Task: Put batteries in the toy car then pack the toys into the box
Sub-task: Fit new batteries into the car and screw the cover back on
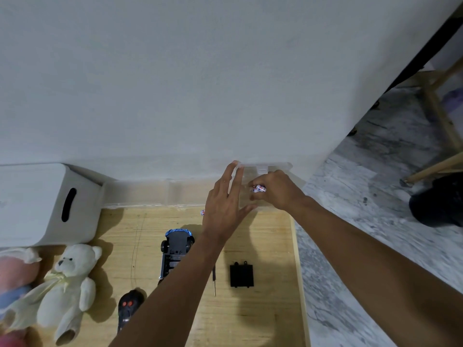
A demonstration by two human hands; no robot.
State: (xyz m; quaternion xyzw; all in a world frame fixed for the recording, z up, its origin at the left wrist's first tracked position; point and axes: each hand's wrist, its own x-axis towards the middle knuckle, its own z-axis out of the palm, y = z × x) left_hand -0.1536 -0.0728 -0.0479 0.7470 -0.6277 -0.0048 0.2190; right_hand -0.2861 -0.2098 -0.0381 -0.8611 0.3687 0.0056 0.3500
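Note:
A blue toy car (175, 251) lies upside down on the wooden table (265, 311), its battery bay uncovered. The black battery cover (241, 274) lies to its right, with a thin screwdriver (214, 281) between them. At the back of the table, by the wall, my right hand (274, 190) grips red-white-blue batteries (258, 189) over a clear plastic case (265, 169). My left hand (226, 204) is spread open with straight fingers against the case's left side. One loose battery (202, 212) peeks out left of my left hand. A black remote control (129, 308) lies near the front.
A white storage box (42, 204) with a slot handle stands at the back left. A white teddy bear (67, 289) and a partly visible doll (15, 276) lie at the left. A clear lid (140, 194) runs along the wall. The table's right edge drops to a marbled floor.

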